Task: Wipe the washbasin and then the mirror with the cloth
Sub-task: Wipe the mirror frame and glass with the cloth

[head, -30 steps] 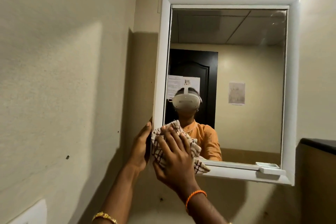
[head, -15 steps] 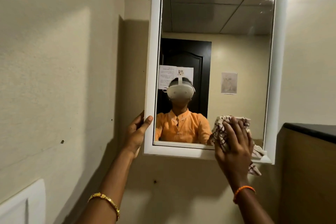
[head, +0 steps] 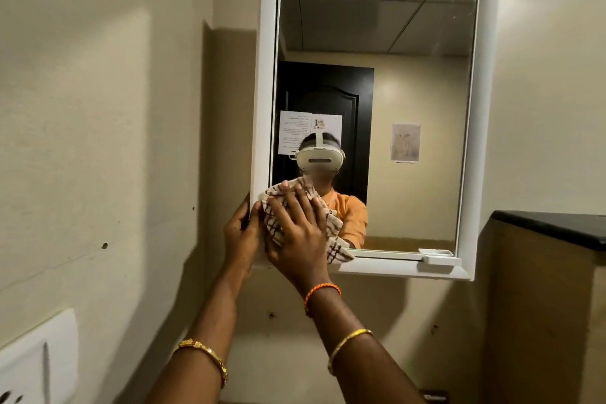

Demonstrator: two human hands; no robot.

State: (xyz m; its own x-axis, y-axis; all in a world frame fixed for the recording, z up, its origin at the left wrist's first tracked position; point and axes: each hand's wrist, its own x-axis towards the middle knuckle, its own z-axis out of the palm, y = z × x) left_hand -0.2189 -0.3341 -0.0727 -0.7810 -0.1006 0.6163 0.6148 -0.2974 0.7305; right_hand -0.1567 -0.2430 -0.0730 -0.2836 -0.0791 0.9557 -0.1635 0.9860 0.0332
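Note:
A white-framed mirror (head: pixel 485 108) hangs on the beige wall ahead. My right hand (head: pixel 296 233) presses a checked white-and-brown cloth (head: pixel 333 241) flat against the lower left corner of the glass. My left hand (head: pixel 238 236) grips the left edge of the mirror frame just beside it, thumb on the front. The glass reflects a person in an orange top with a white headset, a dark door and papers on a wall. The washbasin is out of view.
A small white tray (head: pixel 437 256) sits on the frame's bottom ledge at the right. A dark counter top (head: pixel 551 226) juts out at the right. A white switch plate (head: pixel 36 364) is on the left wall.
My right hand has swept the cloth from the lower right of the glass back to the lower left corner. My left hand still holds the frame's left edge.

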